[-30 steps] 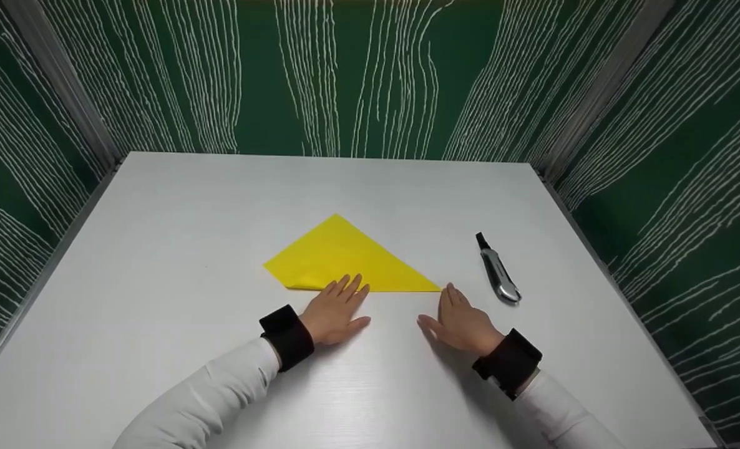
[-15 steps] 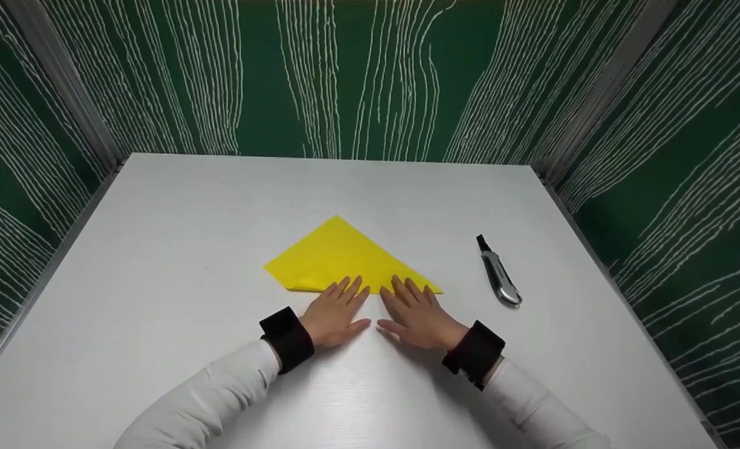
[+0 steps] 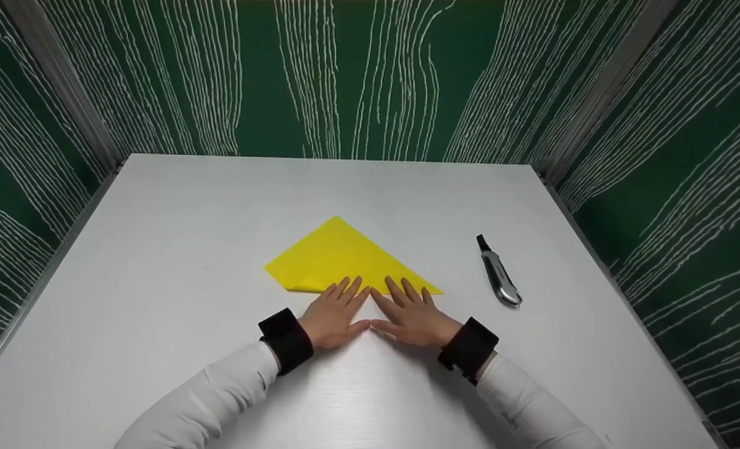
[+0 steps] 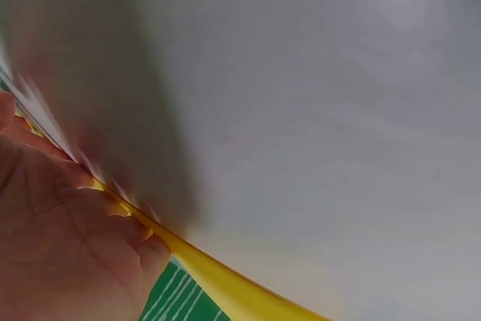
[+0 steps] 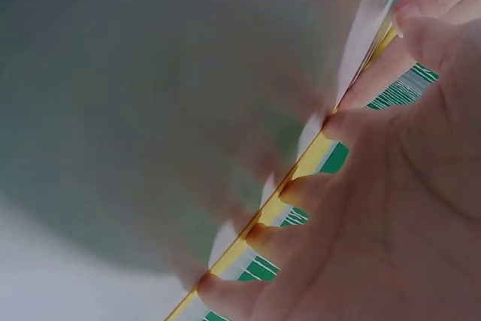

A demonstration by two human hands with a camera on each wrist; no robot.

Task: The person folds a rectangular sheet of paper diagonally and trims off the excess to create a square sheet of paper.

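Observation:
A folded sheet of yellow paper [image 3: 335, 252] lies on the white table, its peak pointing away and its long folded edge facing me. My left hand [image 3: 335, 318] rests its spread fingertips on that near edge, around the middle. Beside it my right hand [image 3: 417, 318] presses its straight fingers on the right half of the same edge. The two thumbs and index fingertips meet or nearly meet. In the left wrist view the left palm [image 4: 68, 238] shows with the paper's edge under the fingers; the right wrist view shows the right fingers [image 5: 301, 189] along the edge.
To the right of the paper lies a utility knife [image 3: 500, 271] in silver and black. The white table [image 3: 176, 206] is bounded by green panels [image 3: 370, 81] with white wavy lines at the back and both sides.
My right hand has slid left along the folded edge from the paper's right corner to beside the left hand, its fingers spreading. The left hand and paper have stayed in place.

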